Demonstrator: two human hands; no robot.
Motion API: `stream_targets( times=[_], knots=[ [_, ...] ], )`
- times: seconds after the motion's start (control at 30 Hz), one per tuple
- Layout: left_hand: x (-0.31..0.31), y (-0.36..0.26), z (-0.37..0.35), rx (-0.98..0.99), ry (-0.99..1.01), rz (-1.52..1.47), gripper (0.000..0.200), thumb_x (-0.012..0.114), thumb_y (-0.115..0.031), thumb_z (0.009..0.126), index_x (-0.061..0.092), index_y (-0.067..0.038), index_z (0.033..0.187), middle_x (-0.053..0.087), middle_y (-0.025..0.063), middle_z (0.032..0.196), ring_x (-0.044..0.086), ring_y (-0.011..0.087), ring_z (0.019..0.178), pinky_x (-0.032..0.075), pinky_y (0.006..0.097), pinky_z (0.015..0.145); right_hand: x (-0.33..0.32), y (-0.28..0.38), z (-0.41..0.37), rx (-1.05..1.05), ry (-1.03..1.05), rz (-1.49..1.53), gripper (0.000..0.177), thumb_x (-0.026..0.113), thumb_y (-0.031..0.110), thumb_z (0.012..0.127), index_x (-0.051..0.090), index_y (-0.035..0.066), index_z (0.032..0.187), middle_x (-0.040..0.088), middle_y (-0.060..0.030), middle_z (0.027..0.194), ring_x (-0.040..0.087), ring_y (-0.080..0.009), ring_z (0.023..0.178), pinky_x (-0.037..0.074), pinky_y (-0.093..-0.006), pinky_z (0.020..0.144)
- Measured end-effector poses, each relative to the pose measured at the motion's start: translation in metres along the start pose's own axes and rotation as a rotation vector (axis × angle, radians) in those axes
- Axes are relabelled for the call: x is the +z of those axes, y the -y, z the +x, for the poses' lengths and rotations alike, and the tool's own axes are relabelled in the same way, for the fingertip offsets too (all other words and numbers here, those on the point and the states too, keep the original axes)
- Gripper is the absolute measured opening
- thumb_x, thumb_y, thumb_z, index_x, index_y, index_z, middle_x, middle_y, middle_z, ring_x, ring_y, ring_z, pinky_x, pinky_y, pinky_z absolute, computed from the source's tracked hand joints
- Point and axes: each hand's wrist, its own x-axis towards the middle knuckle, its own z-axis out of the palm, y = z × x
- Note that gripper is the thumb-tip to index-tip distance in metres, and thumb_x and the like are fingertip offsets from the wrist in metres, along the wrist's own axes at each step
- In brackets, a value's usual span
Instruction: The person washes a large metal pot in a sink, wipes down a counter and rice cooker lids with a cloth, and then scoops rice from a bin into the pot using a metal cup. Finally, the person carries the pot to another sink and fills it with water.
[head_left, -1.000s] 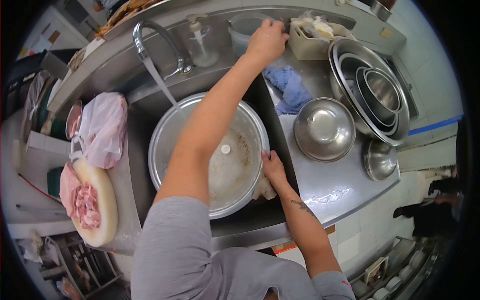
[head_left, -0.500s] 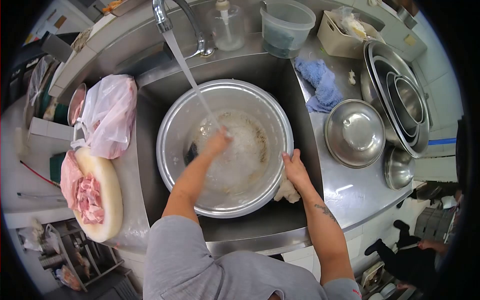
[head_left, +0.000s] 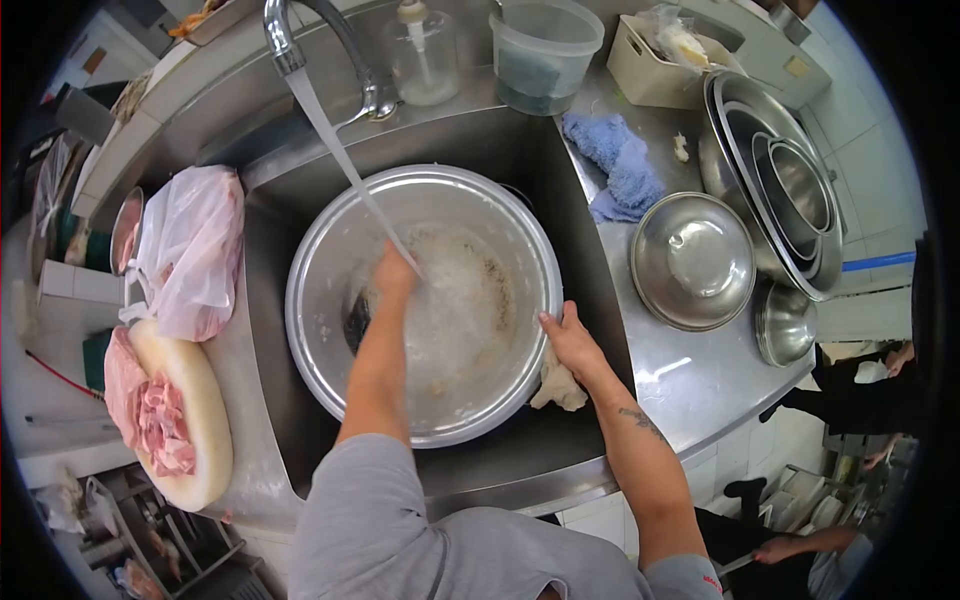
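A large metal pot [head_left: 425,434] sits in the sink, with cloudy water [head_left: 450,300] and brown specks in its bottom. My left hand [head_left: 396,270] reaches inside, beside the falling tap water; its fingers are blurred and hidden. A dark patch [head_left: 357,320] shows in the pot left of my forearm. My right hand [head_left: 574,342] grips the pot's right rim, thumb on top. Just below that hand, a pale cloth-like piece [head_left: 560,384] hangs against the outside of the pot. Water runs from the tap [head_left: 284,45] into the pot.
On the left counter lie a pink-white bag [head_left: 200,255] and raw meat on a thick round board [head_left: 205,430]. At right are a blue cloth [head_left: 618,165], an upturned bowl [head_left: 693,260] and stacked metal basins [head_left: 720,165]. People [head_left: 800,545] stand at lower right.
My left hand has moved left and up inside the pot, closer to the water stream. The view has shifted slightly. My right hand stays on the rim. More of the people at right shows.
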Motion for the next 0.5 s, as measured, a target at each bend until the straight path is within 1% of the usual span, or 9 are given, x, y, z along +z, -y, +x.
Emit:
stream_targets(
  times=[0.07, 0.1, 0.17, 0.23, 0.27, 0.3, 0.37, 0.47, 0.5],
  knots=[
    [0.057, -0.018, -0.006, 0.475, -0.040, 0.181, 0.028, 0.056, -0.015, 0.072, 0.052, -0.006, 0.099, 0.061, 0.0172, 0.080, 0.059, 0.0332, 0.076, 0.045, 0.0457, 0.066, 0.000, 0.001, -0.001, 0.006, -0.011, -0.102, 0.063, 0.046, 0.034, 0.088, 0.021, -0.006, 0.130, 0.042, -0.0327, 0.121, 0.043, -0.0387, 0.115, 0.035, -0.0358, 0.095],
    [0.039, -0.078, -0.046, 0.256, 0.137, 0.138, 0.029, 0.055, -0.012, 0.070, 0.052, -0.007, 0.099, 0.061, 0.0171, 0.082, 0.059, 0.0323, 0.081, 0.046, 0.0442, 0.068, 0.005, -0.005, 0.000, 0.008, 0.000, -0.077, 0.063, 0.046, 0.035, 0.088, 0.022, -0.006, 0.130, 0.043, -0.0327, 0.121, 0.043, -0.0388, 0.115, 0.035, -0.0363, 0.095],
    [0.034, -0.116, -0.119, 0.437, 0.173, 0.248, 0.034, 0.056, -0.013, 0.069, 0.052, -0.008, 0.103, 0.062, 0.0168, 0.084, 0.060, 0.0313, 0.083, 0.047, 0.0432, 0.071, -0.001, -0.014, 0.007, -0.005, 0.012, -0.063, 0.063, 0.046, 0.035, 0.088, 0.022, -0.005, 0.130, 0.043, -0.0328, 0.120, 0.044, -0.0392, 0.114, 0.035, -0.0372, 0.095],
    [0.019, -0.079, -0.134, 0.343, 0.284, 0.230, 0.042, 0.059, -0.017, 0.070, 0.050, -0.008, 0.109, 0.062, 0.0168, 0.085, 0.060, 0.0304, 0.082, 0.047, 0.0442, 0.071, 0.003, -0.006, 0.004, -0.005, -0.041, -0.149, 0.064, 0.046, 0.036, 0.088, 0.022, -0.005, 0.130, 0.044, -0.0332, 0.119, 0.045, -0.0397, 0.113, 0.035, -0.0375, 0.094],
    [0.006, -0.054, -0.126, 0.232, 0.259, 0.100, 0.047, 0.060, -0.020, 0.071, 0.048, -0.008, 0.115, 0.061, 0.0171, 0.087, 0.060, 0.0305, 0.083, 0.047, 0.0444, 0.072, 0.004, -0.005, -0.001, 0.006, -0.061, -0.192, 0.064, 0.046, 0.036, 0.087, 0.021, -0.005, 0.130, 0.044, -0.0334, 0.118, 0.045, -0.0399, 0.113, 0.035, -0.0377, 0.094],
    [-0.012, -0.025, -0.112, 0.118, 0.234, -0.021, 0.052, 0.060, -0.023, 0.073, 0.045, -0.008, 0.120, 0.061, 0.0174, 0.089, 0.060, 0.0307, 0.084, 0.047, 0.0446, 0.073, 0.001, 0.002, -0.003, -0.013, -0.014, -0.220, 0.065, 0.046, 0.037, 0.087, 0.022, -0.006, 0.130, 0.045, -0.0340, 0.117, 0.046, -0.0402, 0.112, 0.036, -0.0371, 0.094],
    [-0.055, 0.004, -0.060, -0.386, 0.157, -0.055, 0.056, 0.060, -0.027, 0.076, 0.042, -0.010, 0.125, 0.061, 0.0174, 0.091, 0.060, 0.0320, 0.085, 0.046, 0.0439, 0.073, 0.002, -0.012, 0.005, 0.006, 0.010, -0.119, 0.065, 0.046, 0.037, 0.087, 0.022, -0.006, 0.130, 0.045, -0.0344, 0.117, 0.046, -0.0402, 0.112, 0.035, -0.0366, 0.094],
    [-0.048, -0.014, -0.073, -0.415, 0.179, -0.172, 0.058, 0.059, -0.028, 0.078, 0.038, -0.009, 0.128, 0.061, 0.0183, 0.092, 0.059, 0.0335, 0.084, 0.046, 0.0435, 0.073, 0.000, -0.012, 0.007, -0.009, 0.004, -0.091, 0.064, 0.047, 0.036, 0.087, 0.023, -0.006, 0.129, 0.044, -0.0343, 0.118, 0.046, -0.0399, 0.112, 0.035, -0.0362, 0.094],
    [-0.046, -0.019, -0.089, -0.275, 0.248, -0.070, 0.058, 0.059, -0.028, 0.078, 0.038, -0.008, 0.128, 0.061, 0.0189, 0.093, 0.059, 0.0337, 0.085, 0.046, 0.0434, 0.074, 0.000, -0.014, 0.007, -0.024, 0.003, -0.069, 0.064, 0.047, 0.035, 0.087, 0.023, -0.006, 0.129, 0.044, -0.0342, 0.118, 0.046, -0.0400, 0.112, 0.035, -0.0362, 0.094]
  ],
)
